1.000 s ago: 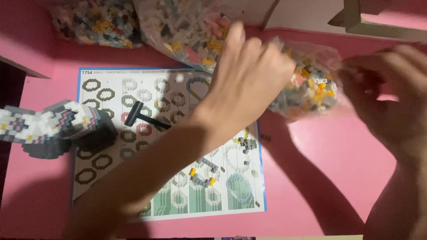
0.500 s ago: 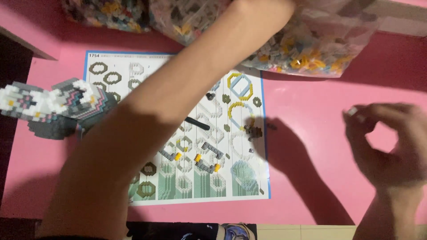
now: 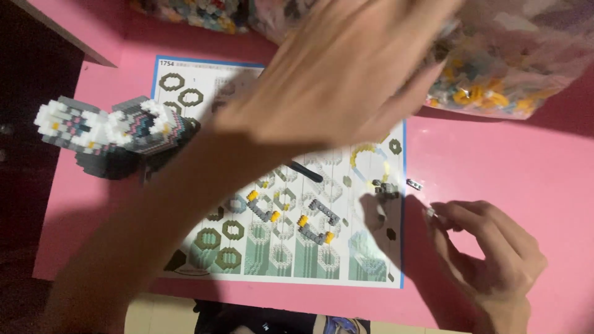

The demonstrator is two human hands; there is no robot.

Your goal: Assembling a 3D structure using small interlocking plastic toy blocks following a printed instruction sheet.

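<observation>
While blurred left hand reached, fingers spread, grip unclear, over far clear plastic bag of small bricks, right hand pinched one tiny grey brick; another grey brick lay just beyond; two bags visible.

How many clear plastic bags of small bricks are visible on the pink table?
2 at least: one large bag of bricks at the top right, under the left hand, and another bag at the top edge, mostly cropped. The arm may hide more.

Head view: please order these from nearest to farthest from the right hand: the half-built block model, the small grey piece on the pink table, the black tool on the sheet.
From the right hand:
1. Small grey piece, just above it.
2. Black tool, mid-sheet.
3. Half-built block model, far left.
</observation>
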